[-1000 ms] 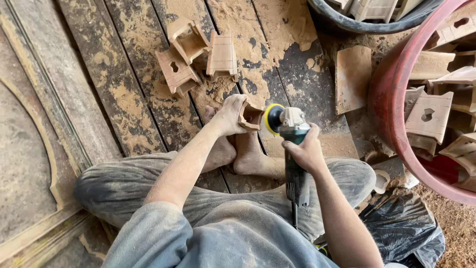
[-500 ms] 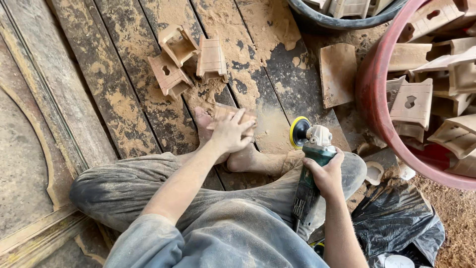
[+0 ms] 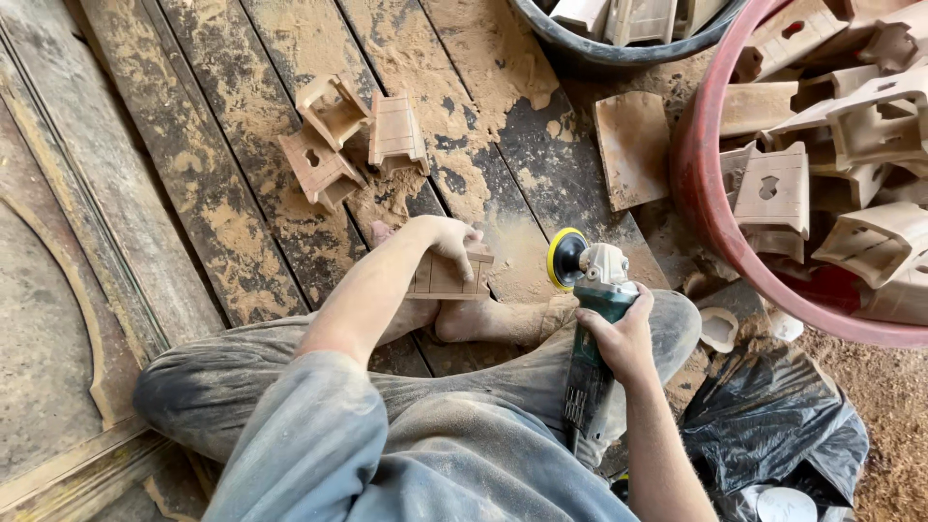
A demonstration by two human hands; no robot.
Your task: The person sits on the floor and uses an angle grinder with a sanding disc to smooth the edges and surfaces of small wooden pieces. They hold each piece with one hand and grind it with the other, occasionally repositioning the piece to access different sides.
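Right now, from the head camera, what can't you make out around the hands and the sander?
- Grooved wooden block: the left hand covers its top, and its underside faces away.
- Green angle sander: the right hand hides the grip, and its yellow-rimmed disc is edge-on, so the face is unseen.
- Red plastic tub: cut off by the top and right frame edges.
- Black tub: cut off by the top edge.

wooden block (image 3: 447,275): matt, bare | floor planks (image 3: 242,145): rough, sawdust-coated

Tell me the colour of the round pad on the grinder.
Yellow-rimmed with a black face, on the grinder in the right hand; head view.
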